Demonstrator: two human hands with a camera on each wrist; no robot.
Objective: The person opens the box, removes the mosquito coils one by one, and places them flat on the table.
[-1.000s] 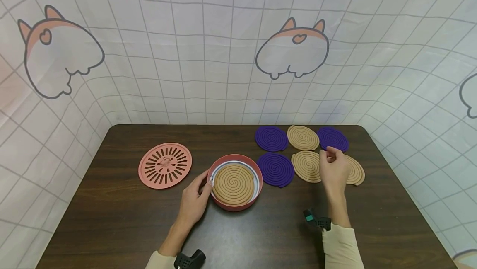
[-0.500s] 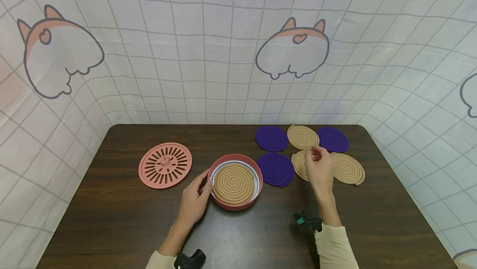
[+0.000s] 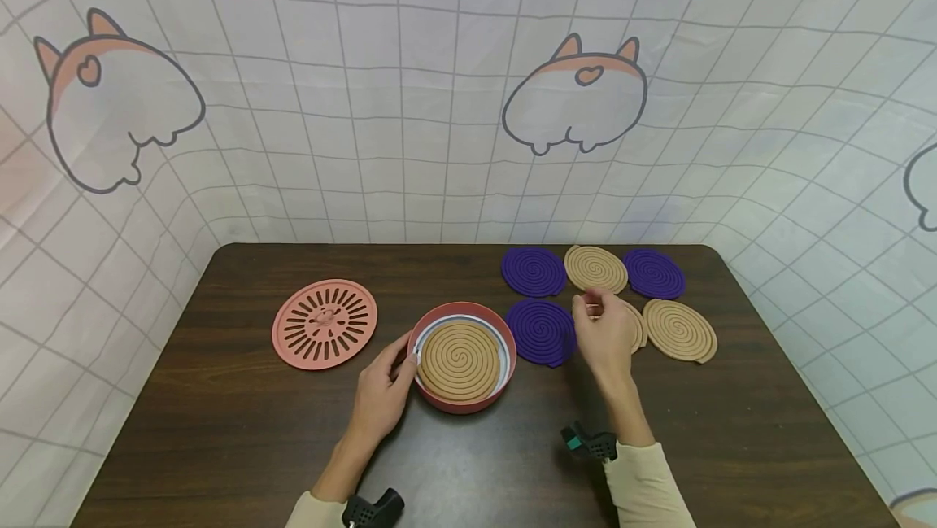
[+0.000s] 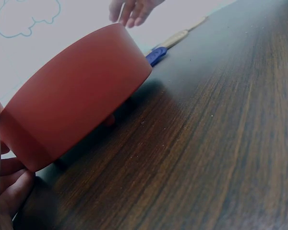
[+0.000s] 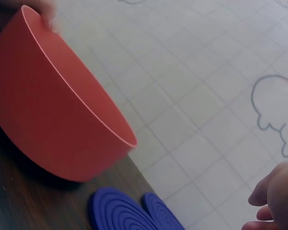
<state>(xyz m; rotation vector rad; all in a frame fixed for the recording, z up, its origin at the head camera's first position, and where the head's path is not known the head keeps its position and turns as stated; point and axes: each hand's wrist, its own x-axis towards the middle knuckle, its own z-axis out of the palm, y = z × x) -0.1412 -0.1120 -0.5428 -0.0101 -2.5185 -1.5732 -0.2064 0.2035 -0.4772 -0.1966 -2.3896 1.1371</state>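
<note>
My left hand (image 3: 381, 394) grips the left side of a round red mosquito coil holder (image 3: 461, 409), thumb at its rim and fingers along the outer wall. Inside, a tan mosquito coil (image 3: 459, 361) lies flat within a white ring. My right hand (image 3: 606, 337), fingers loosely bent and nothing seen between them, hovers over another tan coil (image 3: 638, 334) and partly hides it. Just left of that hand is a purple coil (image 3: 540, 333). In the right wrist view the holder (image 5: 53, 105) stands beyond the purple coil (image 5: 117, 213).
A pink slotted lid (image 3: 322, 325) lies at the left of the dark wooden table (image 3: 241, 430). Along the back right are two more purple coils (image 3: 533, 272) (image 3: 654, 272) and two more tan ones (image 3: 596, 269) (image 3: 681, 331). A patterned curtain (image 3: 424, 105) surrounds the table.
My right hand has moved left from between the two front tan coils, uncovering the rightmost one. The left hand, holder and coils have stayed put.
</note>
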